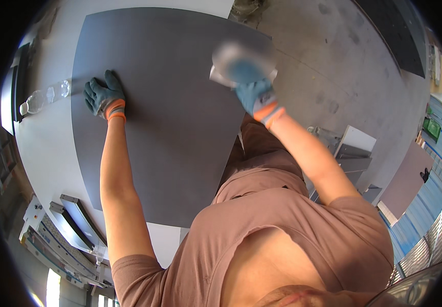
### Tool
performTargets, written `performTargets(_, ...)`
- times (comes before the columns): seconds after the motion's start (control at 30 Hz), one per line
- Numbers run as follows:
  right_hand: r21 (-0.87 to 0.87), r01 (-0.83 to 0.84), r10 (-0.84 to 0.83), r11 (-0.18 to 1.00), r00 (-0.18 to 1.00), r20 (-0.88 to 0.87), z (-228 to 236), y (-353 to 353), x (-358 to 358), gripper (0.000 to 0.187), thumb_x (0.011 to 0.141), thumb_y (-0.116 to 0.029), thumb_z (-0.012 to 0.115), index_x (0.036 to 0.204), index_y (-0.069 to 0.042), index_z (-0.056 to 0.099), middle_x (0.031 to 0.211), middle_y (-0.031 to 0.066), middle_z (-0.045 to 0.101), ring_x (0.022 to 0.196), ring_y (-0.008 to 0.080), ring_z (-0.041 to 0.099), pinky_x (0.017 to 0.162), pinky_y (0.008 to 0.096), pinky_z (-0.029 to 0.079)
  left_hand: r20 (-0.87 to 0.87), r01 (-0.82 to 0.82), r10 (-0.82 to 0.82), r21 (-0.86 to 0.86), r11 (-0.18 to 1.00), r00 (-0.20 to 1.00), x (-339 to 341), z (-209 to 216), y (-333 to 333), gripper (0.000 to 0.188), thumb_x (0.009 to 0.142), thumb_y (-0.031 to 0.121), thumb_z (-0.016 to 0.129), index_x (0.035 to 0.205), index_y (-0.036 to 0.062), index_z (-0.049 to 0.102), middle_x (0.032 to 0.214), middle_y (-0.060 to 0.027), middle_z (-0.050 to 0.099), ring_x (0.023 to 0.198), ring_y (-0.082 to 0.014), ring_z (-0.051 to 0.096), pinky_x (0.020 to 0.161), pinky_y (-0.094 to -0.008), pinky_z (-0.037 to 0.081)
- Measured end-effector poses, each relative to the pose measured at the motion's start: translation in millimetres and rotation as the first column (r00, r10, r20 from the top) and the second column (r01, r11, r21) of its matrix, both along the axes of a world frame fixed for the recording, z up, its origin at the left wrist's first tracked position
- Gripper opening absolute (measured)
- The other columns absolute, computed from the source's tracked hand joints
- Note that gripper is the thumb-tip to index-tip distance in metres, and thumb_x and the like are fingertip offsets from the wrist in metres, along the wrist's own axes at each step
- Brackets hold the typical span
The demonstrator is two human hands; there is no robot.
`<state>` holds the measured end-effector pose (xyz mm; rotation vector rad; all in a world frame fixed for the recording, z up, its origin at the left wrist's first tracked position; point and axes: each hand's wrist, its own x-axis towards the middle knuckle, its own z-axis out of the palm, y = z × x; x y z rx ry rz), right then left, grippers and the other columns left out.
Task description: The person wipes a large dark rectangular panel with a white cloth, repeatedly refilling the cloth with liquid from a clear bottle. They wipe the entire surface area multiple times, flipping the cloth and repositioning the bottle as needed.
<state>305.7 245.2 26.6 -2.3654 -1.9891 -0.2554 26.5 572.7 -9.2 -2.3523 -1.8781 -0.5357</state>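
A large dark grey panel (159, 133) lies flat in front of me on a white surface. My left hand (105, 96), in a grey-green glove with an orange cuff, rests open on the panel's left part, fingers spread. Toward the far right edge of the panel, my right hand (254, 94) wears a matching glove and is closed on a white cloth (219, 75). The fingers and much of the cloth are blurred there. The cloth overlaps the panel's edge; whether it presses on the panel I cannot tell.
Left of the panel a clear plastic bottle (42, 99) lies on its side on the white table (44, 138). Two dark bars (78, 220) lie at the near left. The concrete floor (313, 61) extends to the right, with stacked grey and white pieces (354, 148) beside me.
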Motion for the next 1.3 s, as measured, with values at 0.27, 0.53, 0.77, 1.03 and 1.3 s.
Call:
performTargets(0.27,0.050,0.195,-0.180,0.979,0.960,-0.215,-12.6,69.9,73.0,0.043,0.091,-0.021,0.067,0.131,-0.005,0.065,0.132,0.0170,0.065,0.124,0.0366,0.061,0.105,0.0445,0.050,0.015,0.016,-0.015,-0.063,0.998,1.000,12.4,6.9,0.0,0.067,0.096,0.062,0.052,0.120,0.0006,0.065,0.121,-0.0081,0.061,0.125,-0.0316,0.054,0.114,-0.0442,0.035)
performTargets(0.53,0.207,0.138,-0.079,0.969,0.960,-0.270,-24.3,40.1,60.3,0.040,0.089,-0.017,0.066,0.128,-0.005,0.064,0.127,0.0184,0.065,0.117,0.0384,0.062,0.102,0.0445,0.051,0.012,-0.008,0.008,-0.007,1.000,1.000,9.6,7.1,-0.4,0.069,0.096,0.062,0.054,0.127,0.0013,0.065,0.142,-0.0136,0.060,0.137,-0.0350,0.049,0.118,-0.0461,0.034)
performTargets(0.77,0.297,-0.043,0.123,0.954,0.959,-0.255,-38.0,214.2,22.2,0.043,0.094,-0.017,0.062,0.136,-0.008,0.062,0.142,0.0138,0.061,0.139,0.0334,0.052,0.117,0.0442,0.039,-0.008,-0.006,0.006,-0.008,1.000,1.000,0.3,0.7,0.5,0.074,0.097,0.066,0.049,0.133,0.0028,0.063,0.144,-0.0142,0.058,0.139,-0.0350,0.047,0.121,-0.0466,0.029)
performTargets(1.03,0.253,-0.134,0.187,0.958,0.962,-0.200,-62.1,211.9,48.6,0.043,0.095,-0.020,0.064,0.137,-0.010,0.062,0.145,0.0111,0.060,0.142,0.0295,0.049,0.120,0.0436,0.036,0.012,-0.016,0.017,-0.078,0.997,1.000,1.9,2.4,1.1,0.073,0.097,0.064,0.051,0.134,0.0034,0.063,0.146,-0.0162,0.057,0.141,-0.0339,0.047,0.122,-0.0454,0.029)
performTargets(1.3,0.122,0.123,-0.097,0.985,0.975,-0.200,-10.4,-14.6,68.6,0.048,0.081,-0.016,0.077,0.127,-0.008,0.066,0.138,0.0110,0.062,0.129,0.0328,0.058,0.108,0.0441,0.049,0.014,-0.003,0.004,-0.071,0.997,1.000,6.6,1.4,-0.3,0.073,0.097,0.064,0.050,0.134,0.0031,0.062,0.147,-0.0158,0.056,0.140,-0.0335,0.047,0.122,-0.0452,0.029)
